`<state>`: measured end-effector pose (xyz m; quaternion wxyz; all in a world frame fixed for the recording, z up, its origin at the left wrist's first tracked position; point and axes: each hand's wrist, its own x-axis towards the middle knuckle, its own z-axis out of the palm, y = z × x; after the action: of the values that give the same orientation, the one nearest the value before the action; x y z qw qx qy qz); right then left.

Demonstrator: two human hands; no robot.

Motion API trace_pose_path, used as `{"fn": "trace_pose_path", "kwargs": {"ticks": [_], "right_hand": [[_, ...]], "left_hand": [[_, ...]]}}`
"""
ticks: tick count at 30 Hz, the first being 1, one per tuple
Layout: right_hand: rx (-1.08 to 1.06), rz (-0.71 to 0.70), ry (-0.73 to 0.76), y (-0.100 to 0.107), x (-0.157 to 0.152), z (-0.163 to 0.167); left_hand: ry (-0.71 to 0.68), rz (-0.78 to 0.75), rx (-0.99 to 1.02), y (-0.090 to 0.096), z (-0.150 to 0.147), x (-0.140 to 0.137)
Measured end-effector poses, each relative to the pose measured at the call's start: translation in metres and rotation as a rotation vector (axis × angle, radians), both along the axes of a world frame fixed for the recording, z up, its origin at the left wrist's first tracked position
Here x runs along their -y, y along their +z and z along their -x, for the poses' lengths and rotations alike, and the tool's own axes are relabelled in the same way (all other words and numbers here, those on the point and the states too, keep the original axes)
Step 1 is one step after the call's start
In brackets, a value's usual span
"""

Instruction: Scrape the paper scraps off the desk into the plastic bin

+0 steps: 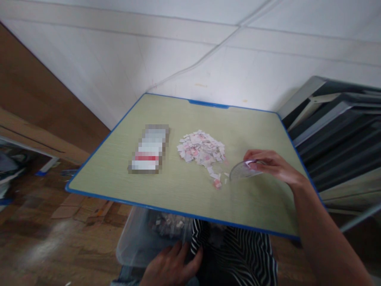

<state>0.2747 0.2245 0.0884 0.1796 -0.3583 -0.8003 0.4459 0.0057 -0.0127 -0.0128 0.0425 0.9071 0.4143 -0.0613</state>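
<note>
The right hand (274,165) pinches a clear protractor (238,171) between thumb and fingers, tilted above the right part of the table (110,174). Its curved edge is near the loose end of a trail of pale and pink scraps (201,147), which are mostly heaped mid-table. Left of the heap, well apart, lies a pixelated slab (149,151). Below the table's front edge, the left hand (172,264) is at a striped cloth (247,248) beside a clear bin (132,246); whether it grips the cloth I cannot tell.

White cable (208,55), possibly folded tables (335,131)
</note>
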Motion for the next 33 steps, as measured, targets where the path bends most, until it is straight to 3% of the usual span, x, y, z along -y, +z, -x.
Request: {"fn": "trace_pose_path", "kwargs": {"ticks": [4,9,14,21,26,33], "right_hand": [[0.033,0.057,0.081,-0.001,-0.001,0.000],[-0.005,0.039,-0.018,-0.004,-0.002,-0.002],[0.034,0.093,0.112,-0.006,-0.002,-0.002],[0.006,0.066,0.034,-0.002,-0.002,-0.005],[0.031,0.095,0.106,-0.004,-0.001,-0.002],[0.042,0.097,0.150,-0.007,0.000,0.004]], "left_hand": [[-0.017,0.021,-0.002,-0.001,0.000,0.000],[-0.006,0.040,0.000,0.005,-0.001,-0.002],[-0.009,0.042,-0.013,0.011,-0.001,-0.005],[-0.002,0.044,-0.012,0.007,-0.001,-0.003],[-0.007,0.051,-0.025,0.001,-0.001,-0.002],[-0.004,0.077,-0.033,0.009,-0.002,-0.004]]}}
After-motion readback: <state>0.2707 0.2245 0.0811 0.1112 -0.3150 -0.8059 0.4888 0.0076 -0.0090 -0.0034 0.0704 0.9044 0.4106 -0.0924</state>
